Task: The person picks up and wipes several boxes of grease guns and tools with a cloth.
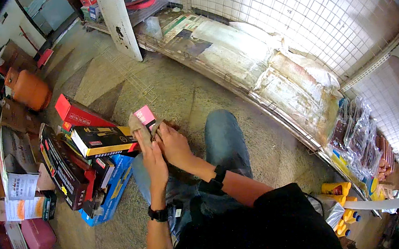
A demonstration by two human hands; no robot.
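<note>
My hands meet over my bent legs, just in front of the knee. A greyish-beige rag (136, 125) is bunched at the fingers of my left hand (155, 163), which is closed on it. Beyond the rag, the end of a small pink box (145, 115) sticks out. My right hand (175, 146) presses in from the right with its fingers curled; what they grip is hidden. Left of my hands, a black-and-yellow box (102, 140) lies on a pile with a red box (80, 113), a long black box (65, 170) and a blue box (112, 191).
An orange gas cylinder (31, 90) stands at the far left, near stacked cartons (15, 166). A low shelf (234, 48) with worn sheeting and a wire-mesh back runs across the far side. Plastic-wrapped packs (357, 130) and yellow bottles (337, 189) are on the right.
</note>
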